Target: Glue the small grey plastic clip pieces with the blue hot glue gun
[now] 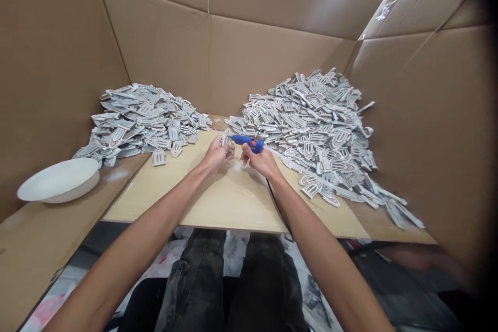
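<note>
Head view — right hand (260,160) grips glue gun (247,141).

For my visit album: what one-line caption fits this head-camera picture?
Right hand aims a blue glue gun at a small grey piece in the left hand, between two heaps.

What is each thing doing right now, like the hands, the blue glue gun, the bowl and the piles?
left hand: closed on a small white piece, held above the board.
right hand: gripping the blue glue gun, nozzle pointed at the piece.
white bowl: upright, resting at the left; contents not visible.
left pile: loose heap of white pieces.
right pile: bigger heap, spilling right.
board: lying flat.
</note>
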A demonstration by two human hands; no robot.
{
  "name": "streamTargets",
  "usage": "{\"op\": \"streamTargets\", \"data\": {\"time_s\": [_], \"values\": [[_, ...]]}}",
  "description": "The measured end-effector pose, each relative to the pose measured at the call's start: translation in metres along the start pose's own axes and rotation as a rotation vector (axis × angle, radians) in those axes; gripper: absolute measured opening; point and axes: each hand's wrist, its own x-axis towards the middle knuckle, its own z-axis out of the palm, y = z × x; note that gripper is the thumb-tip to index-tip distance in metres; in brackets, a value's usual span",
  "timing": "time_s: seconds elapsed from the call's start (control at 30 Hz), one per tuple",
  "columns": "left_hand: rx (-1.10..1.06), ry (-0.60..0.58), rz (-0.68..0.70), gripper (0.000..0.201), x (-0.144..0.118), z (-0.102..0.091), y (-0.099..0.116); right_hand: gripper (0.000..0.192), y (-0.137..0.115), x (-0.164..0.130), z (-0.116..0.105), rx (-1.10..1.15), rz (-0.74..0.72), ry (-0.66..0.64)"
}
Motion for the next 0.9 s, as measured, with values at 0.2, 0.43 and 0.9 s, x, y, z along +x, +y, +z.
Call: {"op": "streamTargets", "data": {"time_s": [0.2,0.43,0.9], "values": [[0.018,0.005,-0.02,0.03,0.001,0.0,0.0,0.072,0.0,0.002,0.003,-0.024,-0.005,0.028],[0.166,0.048,0.047,0.025,0.006,-0.005,-0.011,0.063,-0.008,0.0,0.007,-0.104,0.056,0.086],[0.563,0.082,0.234,0.017,0.008,-0.02,-0.019,0.054,-0.003,-0.003,0.016,-0.311,-0.277,0.149]]}}
